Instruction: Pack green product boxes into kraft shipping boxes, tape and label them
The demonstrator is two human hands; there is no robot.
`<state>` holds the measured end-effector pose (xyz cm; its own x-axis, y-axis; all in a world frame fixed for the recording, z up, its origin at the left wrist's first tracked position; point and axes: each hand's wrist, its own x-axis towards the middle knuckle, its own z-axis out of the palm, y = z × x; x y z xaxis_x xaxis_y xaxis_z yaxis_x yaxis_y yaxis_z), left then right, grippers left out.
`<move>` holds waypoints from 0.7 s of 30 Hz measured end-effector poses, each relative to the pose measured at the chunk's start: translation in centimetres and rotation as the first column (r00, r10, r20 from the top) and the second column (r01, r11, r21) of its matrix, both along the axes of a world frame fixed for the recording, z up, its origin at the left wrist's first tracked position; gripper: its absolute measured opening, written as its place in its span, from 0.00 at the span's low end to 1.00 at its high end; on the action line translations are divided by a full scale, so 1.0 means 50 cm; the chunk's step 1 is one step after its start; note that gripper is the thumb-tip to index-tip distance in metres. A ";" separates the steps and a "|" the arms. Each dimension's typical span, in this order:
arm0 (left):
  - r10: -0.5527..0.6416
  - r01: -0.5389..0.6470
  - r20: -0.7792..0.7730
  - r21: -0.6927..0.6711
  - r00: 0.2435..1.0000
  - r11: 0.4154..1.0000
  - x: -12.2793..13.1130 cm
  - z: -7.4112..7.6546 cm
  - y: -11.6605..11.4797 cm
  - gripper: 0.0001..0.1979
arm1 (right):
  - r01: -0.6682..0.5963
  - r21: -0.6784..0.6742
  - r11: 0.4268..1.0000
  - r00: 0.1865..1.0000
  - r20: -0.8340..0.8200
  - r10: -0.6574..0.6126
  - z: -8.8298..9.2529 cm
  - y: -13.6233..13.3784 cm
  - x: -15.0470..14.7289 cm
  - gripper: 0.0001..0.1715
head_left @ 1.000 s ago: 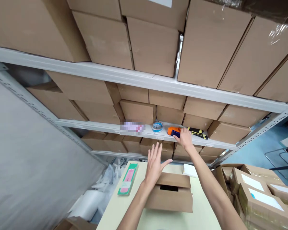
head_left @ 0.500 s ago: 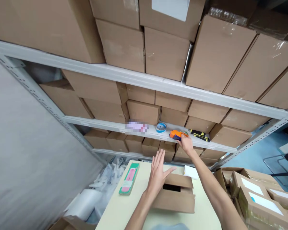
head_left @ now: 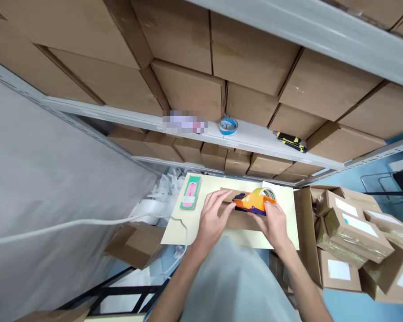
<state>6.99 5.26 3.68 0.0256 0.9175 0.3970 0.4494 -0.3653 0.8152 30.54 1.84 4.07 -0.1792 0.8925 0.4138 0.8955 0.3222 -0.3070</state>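
Note:
My right hand (head_left: 274, 225) grips an orange and blue tape dispenser (head_left: 253, 201) with a roll of tape on it, held just over a small cardboard box (head_left: 239, 219) on the pale table (head_left: 177, 230). The fingers of my left hand (head_left: 212, 218) rest curled on the box's left top flap, pressing it down. Both hands are close together above the box.
A green and pink packet (head_left: 190, 198) lies on the table's left part. On the shelf (head_left: 251, 139) behind are a blue tape roll (head_left: 228, 126) and a yellow-black knife (head_left: 291, 141). Packed parcels (head_left: 351, 230) fill an open carton at right. A white cable (head_left: 74, 225) crosses left.
My right hand took the tape dispenser off the shelf and brought it down over the box. My left hand lowered onto the box flap. The view tilted downward.

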 end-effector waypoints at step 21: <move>-0.239 0.237 0.030 0.068 0.970 0.969 -0.021 0.048 0.031 0.05 | -0.146 0.069 0.987 0.978 0.162 0.134 0.056 -0.031 -0.002 0.14</move>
